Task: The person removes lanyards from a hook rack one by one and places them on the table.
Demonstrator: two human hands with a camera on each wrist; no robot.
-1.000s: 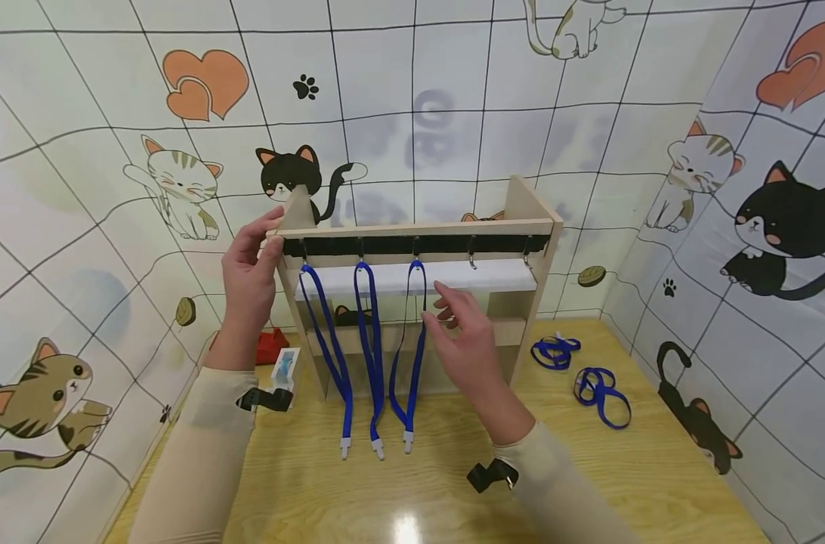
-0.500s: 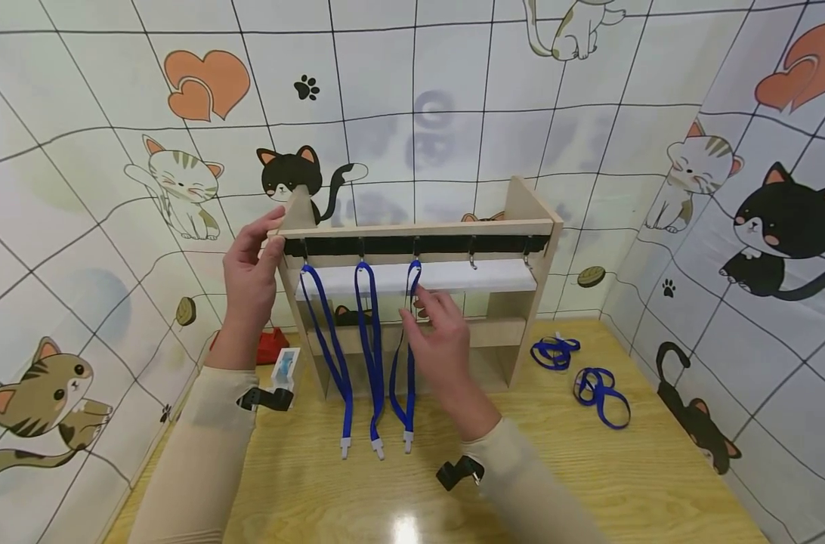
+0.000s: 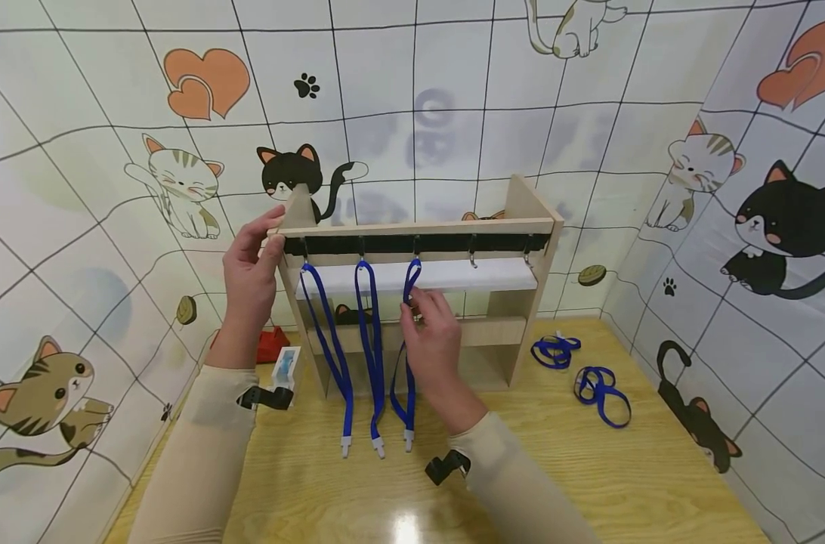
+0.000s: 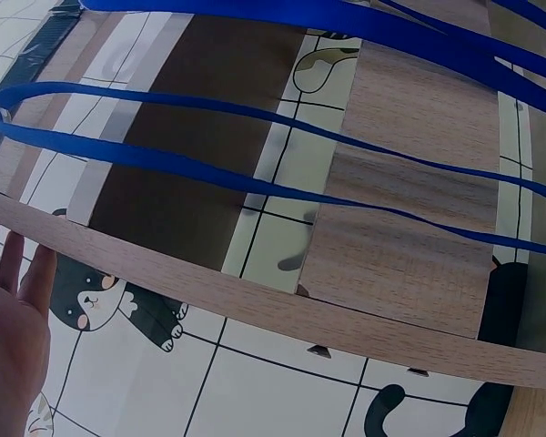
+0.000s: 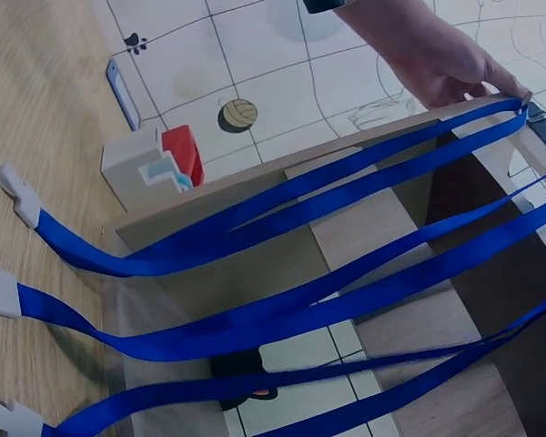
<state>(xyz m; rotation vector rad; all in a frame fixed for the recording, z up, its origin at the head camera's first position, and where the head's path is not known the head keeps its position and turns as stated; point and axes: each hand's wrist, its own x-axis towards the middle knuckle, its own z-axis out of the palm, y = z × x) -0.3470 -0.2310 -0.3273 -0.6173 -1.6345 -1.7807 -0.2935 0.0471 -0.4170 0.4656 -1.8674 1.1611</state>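
A small wooden shelf [image 3: 419, 227] stands on the table with a black hook strip [image 3: 446, 243] across its front. From its hooks hang a left blue lanyard [image 3: 347, 412], a middle blue lanyard [image 3: 377, 347] and a third blue lanyard [image 3: 410, 408], their white clips low in front. My right hand [image 3: 434, 336] pinches the third lanyard between thumb and fingers, just below its loop, whose two straps are drawn together there. My left hand [image 3: 248, 264] grips the shelf's upper left corner, thumb in front; the right wrist view also shows this left hand [image 5: 432, 64] there.
Two coiled blue lanyards, one nearer the shelf [image 3: 555, 353] and one farther forward [image 3: 601, 394], lie on the table at right. Two further hooks [image 3: 473, 261] are on the strip's right part. A white box [image 3: 286, 368] and a red object [image 3: 272, 345] stand left of the shelf.
My right hand has moved left from beside the third lanyard and now pinches it, narrowing its loop. My left hand has stayed on the shelf corner.
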